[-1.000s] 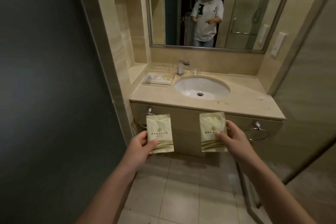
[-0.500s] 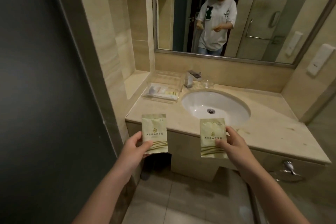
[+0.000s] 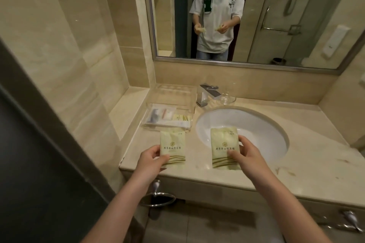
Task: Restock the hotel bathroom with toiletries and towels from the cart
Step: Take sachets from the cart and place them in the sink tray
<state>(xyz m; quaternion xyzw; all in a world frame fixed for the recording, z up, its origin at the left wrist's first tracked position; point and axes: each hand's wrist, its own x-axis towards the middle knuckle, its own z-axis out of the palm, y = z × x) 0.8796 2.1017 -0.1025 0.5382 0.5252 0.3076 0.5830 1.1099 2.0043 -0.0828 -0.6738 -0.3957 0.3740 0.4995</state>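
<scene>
I hold two pale green toiletry packets over the front of the vanity counter (image 3: 308, 165). My left hand (image 3: 151, 159) pinches the lower left corner of the left packet (image 3: 173, 149). My right hand (image 3: 245, 155) grips the right edge of the right packet (image 3: 224, 147), which hangs over the near rim of the white sink (image 3: 256, 134). A clear plastic amenity tray (image 3: 189, 96) sits just behind the left packet and holds a few small wrapped toiletries (image 3: 164, 114).
A chrome faucet (image 3: 207, 93) and a small glass dish (image 3: 227, 97) stand behind the sink. The mirror (image 3: 296, 16) shows a person. A dark door (image 3: 29, 163) fills the left. Towel rings (image 3: 158, 196) hang under the counter edge.
I have stepped closer to the vanity. Both hands with their packets have moved forward, from in front of the counter edge to above the counter.
</scene>
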